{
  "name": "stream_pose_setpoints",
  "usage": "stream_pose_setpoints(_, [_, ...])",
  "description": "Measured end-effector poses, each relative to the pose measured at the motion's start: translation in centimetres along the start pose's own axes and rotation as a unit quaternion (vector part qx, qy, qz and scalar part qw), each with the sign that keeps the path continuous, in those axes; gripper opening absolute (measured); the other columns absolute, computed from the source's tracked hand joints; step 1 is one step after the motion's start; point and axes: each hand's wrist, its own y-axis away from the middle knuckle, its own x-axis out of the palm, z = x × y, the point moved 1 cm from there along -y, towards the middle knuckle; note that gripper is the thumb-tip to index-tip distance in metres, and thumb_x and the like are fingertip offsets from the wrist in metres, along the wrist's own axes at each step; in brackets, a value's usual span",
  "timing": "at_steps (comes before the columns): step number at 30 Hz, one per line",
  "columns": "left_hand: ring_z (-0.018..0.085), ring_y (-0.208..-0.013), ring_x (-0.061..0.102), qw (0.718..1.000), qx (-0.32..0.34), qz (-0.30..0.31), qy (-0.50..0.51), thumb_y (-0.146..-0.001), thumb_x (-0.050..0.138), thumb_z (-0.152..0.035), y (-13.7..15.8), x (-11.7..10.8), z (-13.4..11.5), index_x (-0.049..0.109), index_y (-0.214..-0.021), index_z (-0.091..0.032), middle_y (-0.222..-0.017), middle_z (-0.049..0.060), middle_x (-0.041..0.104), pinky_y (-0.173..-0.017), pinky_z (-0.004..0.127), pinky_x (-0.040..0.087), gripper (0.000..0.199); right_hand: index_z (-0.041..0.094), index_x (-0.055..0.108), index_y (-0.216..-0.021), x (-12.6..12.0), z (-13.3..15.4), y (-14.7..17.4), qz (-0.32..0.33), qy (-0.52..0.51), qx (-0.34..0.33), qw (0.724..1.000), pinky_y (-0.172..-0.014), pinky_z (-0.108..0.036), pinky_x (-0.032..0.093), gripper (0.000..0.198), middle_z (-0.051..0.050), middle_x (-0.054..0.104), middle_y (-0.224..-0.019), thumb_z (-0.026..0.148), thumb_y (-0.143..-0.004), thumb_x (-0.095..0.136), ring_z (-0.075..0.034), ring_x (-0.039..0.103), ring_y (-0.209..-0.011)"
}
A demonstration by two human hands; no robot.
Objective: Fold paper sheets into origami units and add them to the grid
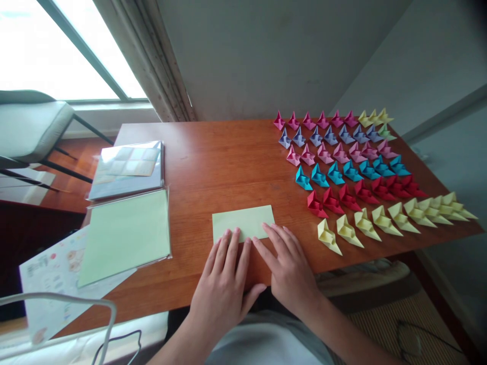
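A pale green paper rectangle, apparently folded in half, lies flat on the wooden table in front of me. My left hand rests with its fingers stretched out, the fingertips on the paper's near edge. My right hand lies to its right, fingers extended, with fingertips touching the paper's near right corner. Neither hand is wrapped round anything. To the right stand rows of folded paper boats; the nearest row is pale yellow boats, with red boats just behind.
A stack of light green sheets lies at the left, over a printed sheet. Behind it sit plastic-wrapped paper packs. Blue boats, pink boats and purple boats fill the far right. A white tube crosses the lower left.
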Motion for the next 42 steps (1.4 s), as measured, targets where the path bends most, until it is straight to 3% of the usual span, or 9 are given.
stream_pose_setpoints(14, [0.042, -0.148, 0.031, 1.0, -0.004, 0.007, 0.015, -0.09, 0.053, -0.062, 0.0, -0.1, 0.0, 0.039, -0.152, -0.006, -0.16, 0.024, 0.034, -0.118, 0.053, 0.029, 0.084, 0.015, 0.057, -0.141, 0.1, -0.2, 0.3, -0.007, 0.009, -0.015, 1.0, -0.115, -0.057, 0.039, 0.052, -0.017, 0.046, -0.152, 0.008, -0.092, 0.043, -0.033, 0.038, -0.143])
stream_pose_setpoints(20, [0.043, -0.148, 0.031, 1.0, -0.005, 0.011, 0.018, -0.09, 0.053, -0.062, 0.0, -0.1, 0.1, 0.038, -0.153, -0.006, -0.16, 0.024, 0.034, -0.118, 0.053, 0.029, 0.085, 0.011, 0.06, -0.137, -0.6, -0.9, 1.1, -0.012, 0.035, 0.017, 0.999, -0.113, -0.054, 0.044, 0.048, -0.017, 0.05, -0.15, 0.006, -0.091, 0.046, -0.033, 0.042, -0.14])
stream_pose_setpoints(29, [0.043, -0.147, 0.033, 1.0, -0.002, 0.012, 0.01, -0.09, 0.052, -0.063, -0.1, -0.1, 0.0, 0.038, -0.152, -0.005, -0.159, 0.025, 0.035, -0.117, 0.053, 0.031, 0.086, 0.012, 0.048, -0.147, -0.2, -1.8, 1.8, -0.061, 0.024, 0.025, 0.998, -0.111, -0.051, 0.048, 0.058, -0.015, 0.055, -0.147, 0.005, -0.089, 0.049, -0.031, 0.047, -0.139])
stream_pose_setpoints(42, [0.042, -0.148, 0.032, 1.0, -0.007, 0.008, 0.02, -0.09, 0.053, -0.061, 0.0, -0.1, 0.0, 0.039, -0.152, -0.006, -0.16, 0.024, 0.035, -0.118, 0.052, 0.031, 0.084, 0.011, 0.043, -0.151, -0.1, -1.7, 1.9, -0.062, 0.018, 0.026, 0.998, -0.111, -0.052, 0.047, 0.063, -0.015, 0.054, -0.147, 0.004, -0.089, 0.049, -0.031, 0.046, -0.14])
